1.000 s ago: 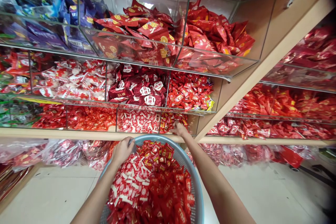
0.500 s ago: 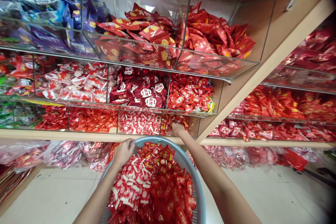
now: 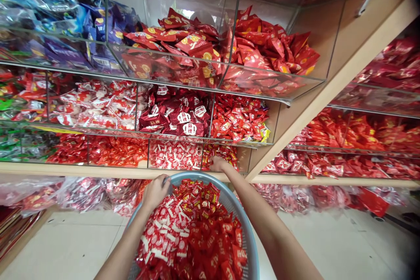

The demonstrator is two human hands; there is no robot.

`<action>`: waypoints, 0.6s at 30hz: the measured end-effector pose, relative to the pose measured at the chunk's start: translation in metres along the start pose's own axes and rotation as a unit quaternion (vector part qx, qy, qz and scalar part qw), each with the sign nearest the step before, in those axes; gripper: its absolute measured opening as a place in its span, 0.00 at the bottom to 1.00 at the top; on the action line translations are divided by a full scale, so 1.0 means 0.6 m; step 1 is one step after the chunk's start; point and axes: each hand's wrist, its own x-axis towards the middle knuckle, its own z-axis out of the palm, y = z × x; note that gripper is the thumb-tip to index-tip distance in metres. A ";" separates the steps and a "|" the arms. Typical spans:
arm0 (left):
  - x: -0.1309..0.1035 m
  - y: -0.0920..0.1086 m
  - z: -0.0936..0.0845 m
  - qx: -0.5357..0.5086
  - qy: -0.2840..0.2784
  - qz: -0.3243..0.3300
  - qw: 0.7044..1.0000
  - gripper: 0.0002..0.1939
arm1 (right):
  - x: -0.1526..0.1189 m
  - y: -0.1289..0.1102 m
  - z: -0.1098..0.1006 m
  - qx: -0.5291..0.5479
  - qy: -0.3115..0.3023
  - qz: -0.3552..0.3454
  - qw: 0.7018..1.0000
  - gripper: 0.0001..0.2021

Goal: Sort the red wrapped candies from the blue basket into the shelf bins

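A blue-grey plastic basket (image 3: pixel 253 227) stands low in front of me, heaped with wrapped candies. Red-and-white candies (image 3: pixel 164 232) lie on its left, plain red ones (image 3: pixel 213 245) on its right, and small red-and-gold ones at the far side. My left hand (image 3: pixel 157 190) is closed around the basket's far left rim. Beyond the rim, my right hand (image 3: pixel 218 164) reaches into a lower shelf bin of red-and-gold candies (image 3: pixel 229 153). Its fingers look curled at the candies' left side; what they hold, if anything, is hidden.
Clear dividers split the shelves (image 3: pixel 197 85) into bins of wrapped sweets. A slanting wooden upright (image 3: pixel 305 109) rises to the right of my right arm. Below the bottom ledge (image 3: pixel 108 170), plastic bags of candies (image 3: pixel 82 192) rest near the tiled floor (image 3: pixel 75 245).
My right hand has shifted slightly left and down within the bin. My left hand stays on the basket's rim. The view has moved a little.
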 end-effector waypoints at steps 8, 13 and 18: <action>0.000 0.002 -0.001 -0.003 -0.003 -0.004 1.000 0.19 | 0.019 0.019 0.005 0.068 0.013 -0.016 0.997 0.15; -0.001 0.003 -0.002 0.002 -0.006 -0.004 1.000 0.19 | 0.025 0.030 0.017 0.094 0.026 -0.020 0.995 0.15; -0.001 0.002 -0.002 -0.001 -0.006 0.000 1.000 0.19 | 0.031 0.031 0.025 0.116 0.041 -0.017 0.992 0.14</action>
